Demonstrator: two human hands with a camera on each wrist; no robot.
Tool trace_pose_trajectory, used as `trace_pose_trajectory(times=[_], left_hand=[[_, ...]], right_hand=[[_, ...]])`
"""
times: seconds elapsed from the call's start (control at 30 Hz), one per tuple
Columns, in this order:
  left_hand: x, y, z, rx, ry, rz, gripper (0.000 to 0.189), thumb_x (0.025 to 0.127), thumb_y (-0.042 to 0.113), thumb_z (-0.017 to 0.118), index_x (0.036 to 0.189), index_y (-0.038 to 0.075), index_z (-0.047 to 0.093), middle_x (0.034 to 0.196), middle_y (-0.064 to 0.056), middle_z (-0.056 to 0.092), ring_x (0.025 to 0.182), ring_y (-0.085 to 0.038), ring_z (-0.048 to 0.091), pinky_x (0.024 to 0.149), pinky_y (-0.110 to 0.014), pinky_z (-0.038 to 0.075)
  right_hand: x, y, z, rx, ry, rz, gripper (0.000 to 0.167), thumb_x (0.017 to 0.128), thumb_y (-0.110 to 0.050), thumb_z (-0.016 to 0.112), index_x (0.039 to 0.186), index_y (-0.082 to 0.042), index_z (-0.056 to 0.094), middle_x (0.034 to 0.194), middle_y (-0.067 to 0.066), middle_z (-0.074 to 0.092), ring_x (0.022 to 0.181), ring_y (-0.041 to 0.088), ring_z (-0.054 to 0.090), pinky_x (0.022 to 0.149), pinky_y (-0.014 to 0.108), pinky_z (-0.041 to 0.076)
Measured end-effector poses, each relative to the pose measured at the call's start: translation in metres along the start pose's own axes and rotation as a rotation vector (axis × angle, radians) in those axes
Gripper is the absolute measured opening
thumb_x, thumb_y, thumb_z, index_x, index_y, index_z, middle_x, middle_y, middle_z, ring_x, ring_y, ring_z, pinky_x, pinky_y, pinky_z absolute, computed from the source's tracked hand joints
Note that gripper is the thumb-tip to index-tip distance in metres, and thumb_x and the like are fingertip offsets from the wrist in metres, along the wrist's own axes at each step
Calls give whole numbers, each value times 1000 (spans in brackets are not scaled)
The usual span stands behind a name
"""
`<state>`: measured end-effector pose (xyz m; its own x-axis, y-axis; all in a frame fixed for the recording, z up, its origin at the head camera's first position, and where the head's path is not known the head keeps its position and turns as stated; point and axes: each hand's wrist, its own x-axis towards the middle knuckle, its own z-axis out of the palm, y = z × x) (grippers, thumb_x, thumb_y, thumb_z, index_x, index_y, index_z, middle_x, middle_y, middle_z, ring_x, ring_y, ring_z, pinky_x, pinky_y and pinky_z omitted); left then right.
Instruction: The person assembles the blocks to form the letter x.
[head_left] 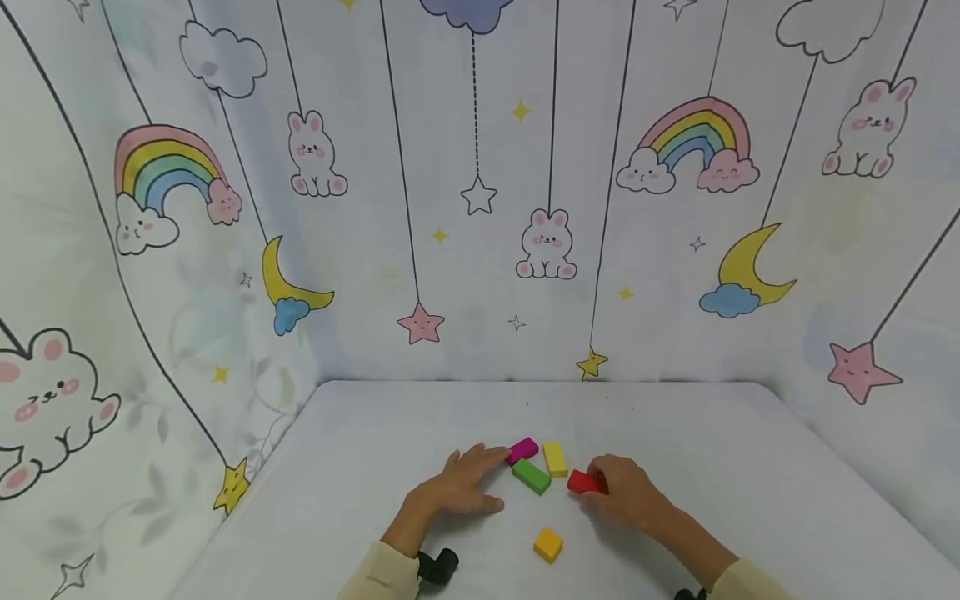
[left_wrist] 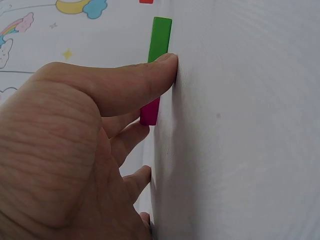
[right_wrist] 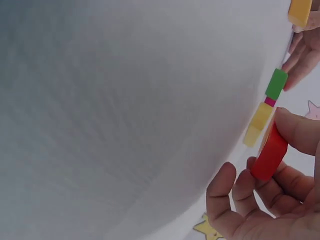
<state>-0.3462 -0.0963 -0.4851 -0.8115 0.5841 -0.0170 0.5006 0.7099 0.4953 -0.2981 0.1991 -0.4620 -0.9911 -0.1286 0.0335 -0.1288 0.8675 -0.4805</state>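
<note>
My right hand pinches a red block between thumb and fingers; in the right wrist view the red block appears tilted. My left hand is spread low over the table, its index fingertip at the near-left end of a magenta block. In the left wrist view the thumb partly hides a green block and the magenta block. On the table the green block lies just in front of the magenta one, with a long yellow block to their right. Nearer the body sits a short orange-yellow block.
The white table ends at a back wall of cloth printed with rabbits, stars and rainbows. Side walls of similar cloth stand left and right. A black device is strapped by the left cuff.
</note>
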Motion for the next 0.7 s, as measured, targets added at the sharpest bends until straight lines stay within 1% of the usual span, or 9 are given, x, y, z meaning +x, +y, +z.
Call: trace_pose_trajectory(times=[0.13,0.33,0.57,0.7], left_hand=[[0,-1,1,-2,-9,3,78,89,34,76,157,23,39,161,4,39,154,-28,22,123,-60,10],[-1,0,-3,-7,-3,-3,78,90,33,75,157,22,38,162,2,39,155,-29,21,124,-60,8],[-3,0,-3,-26,-12,-10,78,90,32,75,157,20,38,162,1,38,155,-30,20,124,-60,7],[-2,1,-3,-30,-14,3,78,90,33,74,158,21,38,162,1,38,155,-30,20,124,-60,7]], right_hand=[[-5,-2,0,35,25,9,29,80,-18,87,101,-11,68,86,-3,60,84,16,54,76,34,57],[-9,-6,1,79,62,3,29,79,-20,87,100,-12,68,86,-4,61,82,16,54,74,33,57],[-21,-9,-7,97,59,16,31,77,-22,88,100,-13,69,86,-5,61,83,15,55,73,33,56],[-29,-8,-11,105,54,36,32,76,-21,89,100,-14,69,86,-5,61,83,15,54,71,32,55]])
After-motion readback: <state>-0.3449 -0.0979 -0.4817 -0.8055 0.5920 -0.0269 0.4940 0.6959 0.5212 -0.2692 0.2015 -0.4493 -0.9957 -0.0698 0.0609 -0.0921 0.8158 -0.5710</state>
